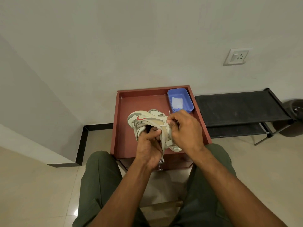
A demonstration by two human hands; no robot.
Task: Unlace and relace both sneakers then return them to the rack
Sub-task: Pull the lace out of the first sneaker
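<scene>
A cream sneaker with a red swoosh [144,119] is held tilted above the red-brown table [124,112]. My left hand [150,145] grips its collar from below, fingers curled into the opening. My right hand [184,126] pinches the beige lace [163,140] at the upper eyelets. The lace hangs down between my hands. A second cream sneaker [176,147] lies on the table behind my hands, mostly hidden. The black shoe rack [237,108] stands to the right, its shelves bare.
A blue plastic tray [180,99] holding a small clear bag sits at the table's back right corner. A dark round bin [293,115] stands beyond the rack. A wall socket [237,56] is above. My knees in green trousers flank the table's front.
</scene>
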